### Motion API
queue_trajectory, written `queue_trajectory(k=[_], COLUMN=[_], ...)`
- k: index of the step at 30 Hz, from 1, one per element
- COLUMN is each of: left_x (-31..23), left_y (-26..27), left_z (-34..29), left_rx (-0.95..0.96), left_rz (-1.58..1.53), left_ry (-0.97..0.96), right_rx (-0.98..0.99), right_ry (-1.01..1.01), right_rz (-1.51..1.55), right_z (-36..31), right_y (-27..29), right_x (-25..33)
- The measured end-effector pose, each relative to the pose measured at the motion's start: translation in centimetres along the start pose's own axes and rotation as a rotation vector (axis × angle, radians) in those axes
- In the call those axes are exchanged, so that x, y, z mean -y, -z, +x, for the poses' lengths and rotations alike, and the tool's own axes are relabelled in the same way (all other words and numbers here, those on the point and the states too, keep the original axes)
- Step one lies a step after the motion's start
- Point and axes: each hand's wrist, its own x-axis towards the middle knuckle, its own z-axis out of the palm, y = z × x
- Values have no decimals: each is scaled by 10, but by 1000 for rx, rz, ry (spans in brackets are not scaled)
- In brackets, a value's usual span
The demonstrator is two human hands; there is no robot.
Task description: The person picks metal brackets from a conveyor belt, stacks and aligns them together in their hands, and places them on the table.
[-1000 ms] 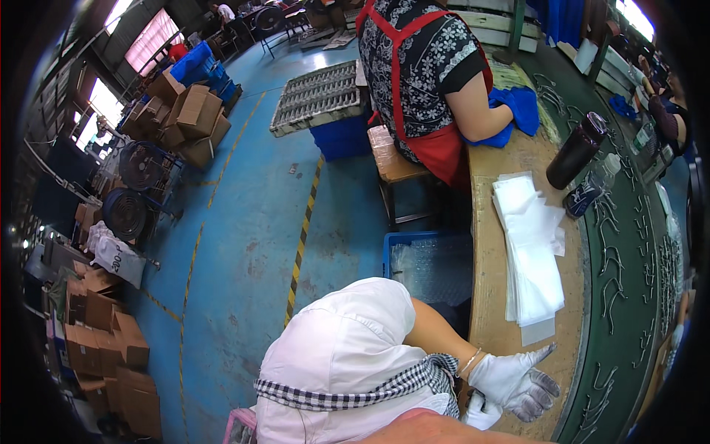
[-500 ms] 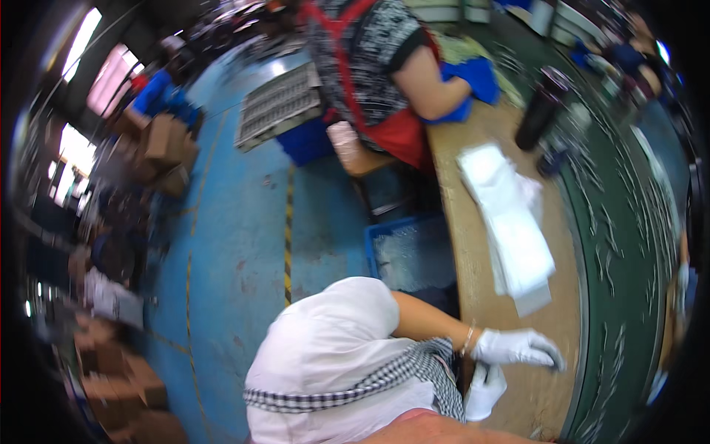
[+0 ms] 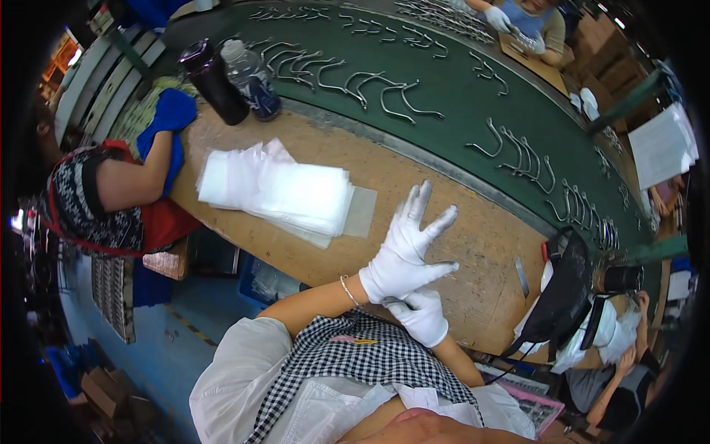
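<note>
My left hand (image 3: 411,244), in a white glove with greyed fingertips, is raised over the wooden bench (image 3: 473,296) with its fingers spread. Nothing is in it. My right hand (image 3: 421,318), also in a white glove, is closed at the heel of the left one and pinches the cuff of that glove; its fingertips are partly hidden. Beyond my left hand, toward the left, lies a stack of white translucent plastic bags (image 3: 296,192). A thin metal strip (image 3: 522,277) rests on the bench to the right.
Behind the bench runs a green conveyor belt (image 3: 444,140) with several curved metal rods (image 3: 399,100). A dark tumbler (image 3: 214,81) and a clear bottle (image 3: 251,80) stand at the far left. A black bag (image 3: 558,303) sits at right. A co-worker's arm (image 3: 137,174) rests at left.
My view has swung from the aisle round to the bench and belt. The fingers of my left hand have spread and point upward; my right hand has come up against its wrist.
</note>
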Motion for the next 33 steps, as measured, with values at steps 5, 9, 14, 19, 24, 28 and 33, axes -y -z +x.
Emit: queue_trajectory(k=[5, 9, 14, 19, 24, 28, 33], left_x=[1, 30, 64, 69, 71, 74, 77], left_y=[7, 26, 38, 31, 48, 40, 30], left_z=[30, 44, 39, 40, 35, 42, 46], left_rx=[167, 13, -36, 201, 199, 224, 227], left_rz=[-76, -202, -449, -593, -516, -499, -481], left_ry=[58, 173, 318, 526, 566, 505, 482], right_rx=[54, 127, -228, -290, -32, 168, 477], right_ry=[165, 177, -54, -139, -430, -373, -374], right_rz=[-233, -389, -515, -847, -1073, -992, -893], right_z=[23, 70, 179, 277, 317, 346, 388], right_y=[7, 35, 102, 122, 74, 79, 75], right_x=[4, -2, -20, -80, -52, -79, -64])
